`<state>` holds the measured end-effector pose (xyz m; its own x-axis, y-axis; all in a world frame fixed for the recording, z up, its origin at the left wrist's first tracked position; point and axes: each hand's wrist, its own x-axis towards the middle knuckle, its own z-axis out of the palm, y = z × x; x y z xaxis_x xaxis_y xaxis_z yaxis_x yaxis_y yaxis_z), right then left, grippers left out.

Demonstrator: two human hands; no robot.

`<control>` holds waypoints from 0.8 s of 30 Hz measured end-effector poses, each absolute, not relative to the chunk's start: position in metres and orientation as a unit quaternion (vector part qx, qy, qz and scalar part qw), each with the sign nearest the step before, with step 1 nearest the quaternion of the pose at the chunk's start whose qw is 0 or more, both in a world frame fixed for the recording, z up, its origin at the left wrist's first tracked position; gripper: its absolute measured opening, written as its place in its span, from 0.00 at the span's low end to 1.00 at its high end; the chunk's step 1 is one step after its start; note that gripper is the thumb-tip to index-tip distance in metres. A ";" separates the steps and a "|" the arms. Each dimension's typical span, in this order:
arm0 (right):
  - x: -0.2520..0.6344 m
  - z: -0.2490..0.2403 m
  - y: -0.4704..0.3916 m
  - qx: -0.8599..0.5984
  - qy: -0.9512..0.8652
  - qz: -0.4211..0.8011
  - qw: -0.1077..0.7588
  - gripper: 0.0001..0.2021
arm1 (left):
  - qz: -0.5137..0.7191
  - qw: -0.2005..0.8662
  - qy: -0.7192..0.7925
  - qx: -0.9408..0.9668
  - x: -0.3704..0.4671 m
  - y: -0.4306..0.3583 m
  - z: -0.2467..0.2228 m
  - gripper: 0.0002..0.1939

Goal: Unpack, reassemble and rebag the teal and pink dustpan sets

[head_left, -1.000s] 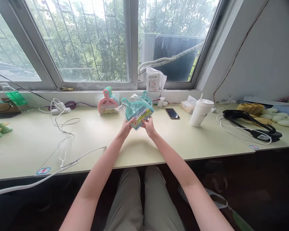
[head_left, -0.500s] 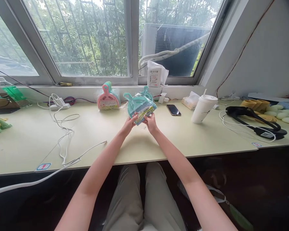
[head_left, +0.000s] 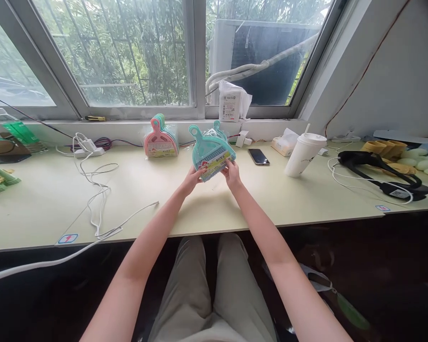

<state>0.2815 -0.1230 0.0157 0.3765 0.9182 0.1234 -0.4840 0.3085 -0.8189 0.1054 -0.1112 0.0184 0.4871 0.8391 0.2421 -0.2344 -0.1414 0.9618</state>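
Note:
A wrapped teal dustpan and brush set (head_left: 211, 154) is held above the table, its handle pointing up and to the left. My left hand (head_left: 193, 179) grips its lower left corner, and my right hand (head_left: 231, 173) grips its lower right side. Behind it the handle of another teal set (head_left: 217, 126) shows; most of that one is hidden. To the left, a wrapped pink set (head_left: 159, 140) stands upright in front of several green ones near the windowsill.
Right of my hands are a phone (head_left: 258, 157), a tissue pack (head_left: 284, 142), a white cup with straw (head_left: 305, 154) and a black strap-like item (head_left: 381, 175). White cables (head_left: 102, 190) cross the left side of the table (head_left: 135, 223). A green bottle (head_left: 19, 129) lies far left.
The teal set in my hands has turned to show more of its front, and its handle is more upright. My right hand has shifted slightly right. The whole view has tilted a little.

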 end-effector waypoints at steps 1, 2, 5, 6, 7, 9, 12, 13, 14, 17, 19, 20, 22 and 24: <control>0.281 0.016 -0.123 -0.342 -0.323 0.476 0.743 0.14 | 0.449 0.607 0.242 0.609 0.104 -0.111 0.019 0.29; 0.279 0.015 -0.124 -0.329 -0.344 0.485 0.734 0.17 | 0.456 0.606 0.240 0.606 0.102 -0.111 0.020 0.29; 0.273 0.014 -0.125 -0.312 -0.390 0.496 0.711 0.29 | 0.459 0.607 0.245 0.601 0.097 -0.112 0.024 0.30; 0.272 0.013 -0.126 -0.315 -0.393 0.490 0.711 0.31 | 0.443 0.615 0.244 0.605 0.096 -0.113 0.025 0.30; 0.272 0.013 -0.126 -0.321 -0.391 0.482 0.715 0.31 | 0.415 0.628 0.239 0.614 0.095 -0.114 0.026 0.31; 0.272 0.013 -0.127 -0.327 -0.382 0.467 0.727 0.31 | 0.344 0.658 0.219 0.633 0.095 -0.118 0.029 0.33; 0.273 0.014 -0.130 -0.321 -0.372 0.455 0.743 0.29 | 0.299 0.687 0.187 0.636 0.097 -0.122 0.032 0.33; 0.272 0.015 -0.130 -0.321 -0.368 0.454 0.746 0.28 | 0.314 0.689 0.181 0.627 0.098 -0.122 0.032 0.33; 0.271 0.015 -0.130 -0.323 -0.364 0.454 0.746 0.28 | 0.339 0.689 0.179 0.615 0.099 -0.122 0.032 0.31; 0.269 0.016 -0.129 -0.328 -0.362 0.469 0.736 0.27 | 0.422 0.671 0.199 0.577 0.100 -0.117 0.030 0.28; 0.269 0.015 -0.128 -0.327 -0.364 0.483 0.726 0.26 | 0.444 0.661 0.220 0.564 0.100 -0.113 0.027 0.27; 0.270 0.014 -0.127 -0.327 -0.365 0.487 0.723 0.26 | 0.444 0.659 0.227 0.563 0.101 -0.112 0.026 0.27; 0.272 0.014 -0.127 -0.328 -0.366 0.490 0.720 0.25 | 0.440 0.656 0.230 0.569 0.101 -0.111 0.025 0.26; 0.273 0.015 -0.128 -0.327 -0.369 0.490 0.719 0.24 | 0.438 0.652 0.227 0.576 0.101 -0.111 0.024 0.25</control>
<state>0.2730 -0.1284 0.0147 0.2484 0.9454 0.2111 -0.4633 0.3073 -0.8312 0.1011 -0.1115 0.0243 0.5130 0.8329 0.2077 -0.3094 -0.0463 0.9498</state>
